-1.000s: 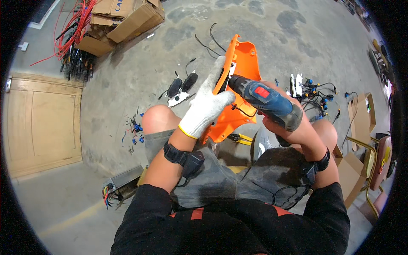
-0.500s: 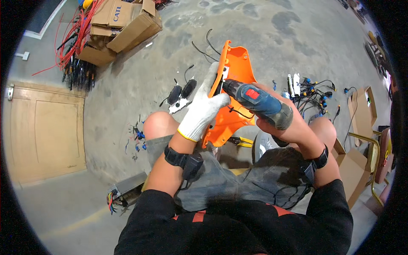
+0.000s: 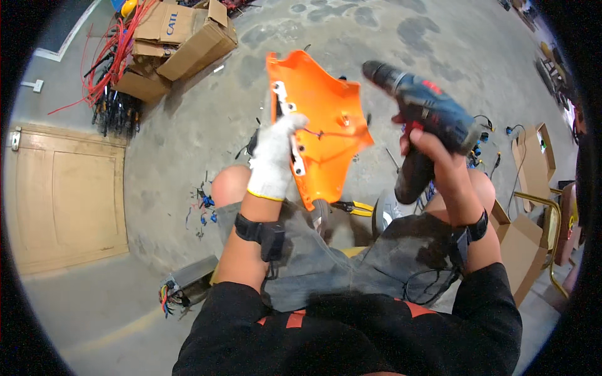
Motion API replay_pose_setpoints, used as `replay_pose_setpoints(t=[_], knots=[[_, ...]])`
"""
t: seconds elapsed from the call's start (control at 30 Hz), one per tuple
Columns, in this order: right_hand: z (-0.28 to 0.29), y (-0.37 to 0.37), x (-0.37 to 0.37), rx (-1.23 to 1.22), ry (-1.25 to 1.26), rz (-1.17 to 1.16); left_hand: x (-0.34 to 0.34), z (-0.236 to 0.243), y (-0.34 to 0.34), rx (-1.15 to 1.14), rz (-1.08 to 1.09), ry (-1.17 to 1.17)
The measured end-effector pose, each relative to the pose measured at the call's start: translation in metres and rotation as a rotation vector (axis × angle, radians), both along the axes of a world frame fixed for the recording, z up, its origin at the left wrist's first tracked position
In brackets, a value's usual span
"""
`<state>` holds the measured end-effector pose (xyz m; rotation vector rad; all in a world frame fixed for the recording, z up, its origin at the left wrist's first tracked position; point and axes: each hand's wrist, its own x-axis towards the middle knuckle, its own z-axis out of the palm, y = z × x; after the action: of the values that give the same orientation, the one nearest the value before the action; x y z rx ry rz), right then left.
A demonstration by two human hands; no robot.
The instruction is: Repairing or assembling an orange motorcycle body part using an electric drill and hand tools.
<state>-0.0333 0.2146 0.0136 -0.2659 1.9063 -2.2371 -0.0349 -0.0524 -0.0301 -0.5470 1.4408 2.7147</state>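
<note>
My left hand (image 3: 271, 160), in a white knit glove, grips the left edge of an orange plastic shell (image 3: 329, 106), with the thumb over its rim. The shell's hollow inner face is toward me. White brackets (image 3: 298, 164) with dark screw heads line that edge, and a thin dark wire crosses the inside. My bare right hand (image 3: 442, 160) is wrapped round the handle of a blue and black cordless drill (image 3: 433, 109). The drill is held up right of the shell, apart from it, its chuck pointing to the upper left.
Yellow-handled pliers (image 3: 357, 208) lie on the floor between my feet. Connectors with cables (image 3: 480, 147) lie at the right, beside open cardboard boxes (image 3: 533, 156). Cardboard boxes (image 3: 194, 47) and red cables (image 3: 103, 75) stand far left. A metal case with coloured wires (image 3: 188, 282) sits lower left.
The drill has come away from the shell, moving right with my right hand. My left hand has turned the shell so its inside now faces me more.
</note>
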Motion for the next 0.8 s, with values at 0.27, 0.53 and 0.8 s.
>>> replay_pose_setpoints(t=[0.27, 0.53, 0.8], knots=[[-0.067, 0.032, -0.049, 0.518, -0.011, -0.113, -0.023, 0.017, -0.027, 0.238, 0.38, 0.077], [-0.201, -0.002, -0.053, 1.277, 0.086, 0.232, -0.019, 0.023, -0.029, 0.326, 0.52, 0.127], [-0.314, -0.037, 0.008, 1.279, -0.28, 0.128, -0.015, 0.027, -0.029, 0.378, 0.54, 0.039]])
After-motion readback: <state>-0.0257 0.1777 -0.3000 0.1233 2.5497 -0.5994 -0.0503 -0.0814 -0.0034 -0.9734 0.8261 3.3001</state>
